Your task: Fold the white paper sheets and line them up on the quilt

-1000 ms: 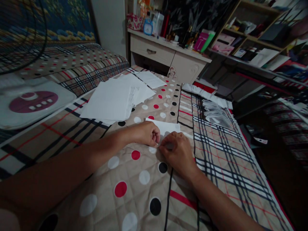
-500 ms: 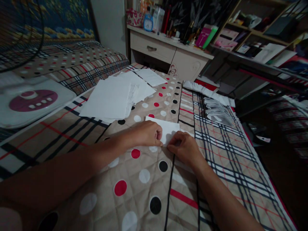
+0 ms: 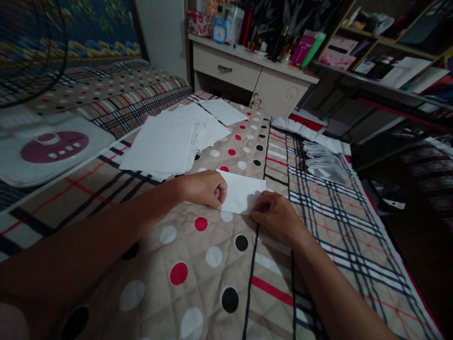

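A white sheet of paper (image 3: 239,192), looking folded into a small rectangle, lies flat on the patterned bedspread (image 3: 219,293). My left hand (image 3: 209,189) is closed at its left end, with the thumb and curled fingers on the near left corner. My right hand (image 3: 274,212) pinches the near right corner between thumb and fingers. Between the two hands the paper's middle is exposed. Beyond my left hand rests a spread stack of larger white sheets (image 3: 159,144), some with writing along the right edge.
At the bed's right side lie a bundle of folded white papers (image 3: 323,158) and a long white row of papers (image 3: 311,134). A bag with a purple label (image 3: 54,145) sits at left. Behind stand a dresser (image 3: 226,71) and shelves (image 3: 385,42).
My left hand has slid left along the near edge of the paper to its left corner, baring more of the sheet. My right hand stays at the right corner.
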Demonstrator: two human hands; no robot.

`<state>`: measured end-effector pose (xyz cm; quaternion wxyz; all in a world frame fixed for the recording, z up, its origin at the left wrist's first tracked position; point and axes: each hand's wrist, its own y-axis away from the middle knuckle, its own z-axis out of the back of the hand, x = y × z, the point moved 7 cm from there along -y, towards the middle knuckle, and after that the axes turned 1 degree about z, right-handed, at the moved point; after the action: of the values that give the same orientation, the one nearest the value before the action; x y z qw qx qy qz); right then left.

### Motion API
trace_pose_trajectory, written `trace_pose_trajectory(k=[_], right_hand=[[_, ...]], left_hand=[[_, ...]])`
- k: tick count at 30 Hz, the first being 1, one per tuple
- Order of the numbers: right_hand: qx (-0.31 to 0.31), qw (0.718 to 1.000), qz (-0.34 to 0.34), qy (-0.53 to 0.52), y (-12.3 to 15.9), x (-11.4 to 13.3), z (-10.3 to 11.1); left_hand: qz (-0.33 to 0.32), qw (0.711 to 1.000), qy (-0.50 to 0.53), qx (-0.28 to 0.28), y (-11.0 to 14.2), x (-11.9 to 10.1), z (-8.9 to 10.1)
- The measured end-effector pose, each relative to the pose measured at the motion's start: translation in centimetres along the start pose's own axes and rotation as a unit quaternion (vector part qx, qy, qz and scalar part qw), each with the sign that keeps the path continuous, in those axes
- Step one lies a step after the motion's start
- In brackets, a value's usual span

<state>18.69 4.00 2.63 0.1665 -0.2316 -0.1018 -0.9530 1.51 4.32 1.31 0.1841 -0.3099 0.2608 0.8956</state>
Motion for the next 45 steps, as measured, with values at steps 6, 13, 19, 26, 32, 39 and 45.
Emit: trace_pose_trajectory(k=[6, 13, 19, 26, 32, 39, 45], right_hand=[[0.016, 1.000, -0.005, -0.010, 0.0, -0.9, 0.3], [0.062, 0.996, 0.034, -0.050, -0.4, -1.3, 0.3], [0.108, 0.983, 0.027, -0.149, -0.6, -2.1, -0.3], [0.115, 0.972, 0.051, -0.199, -0.6, -2.0, 0.1], [0.129, 0.947, 0.084, -0.281, -0.4, -2.8, 0.5], [-0.062, 0.940, 0.166, -0.290, -0.7, -3.2, 3.0], [-0.209, 0.921, 0.280, -0.171, 1.1, -0.9, 5.2]], left_hand=[[0.013, 0.998, 0.010, 0.064, 0.9, 0.6, 0.3], [0.008, 0.997, -0.050, 0.066, 1.9, 0.8, 1.9], [-0.093, 0.969, -0.201, -0.110, 2.4, -4.7, 0.6], [-0.098, 0.926, -0.322, -0.173, 2.8, -7.1, -3.1], [-0.095, 0.910, -0.363, -0.177, 2.7, -7.0, -2.2], [-0.208, 0.884, -0.210, -0.361, 3.6, -6.0, 2.6], [-0.274, 0.866, -0.013, -0.418, 3.4, -3.7, 4.7]])
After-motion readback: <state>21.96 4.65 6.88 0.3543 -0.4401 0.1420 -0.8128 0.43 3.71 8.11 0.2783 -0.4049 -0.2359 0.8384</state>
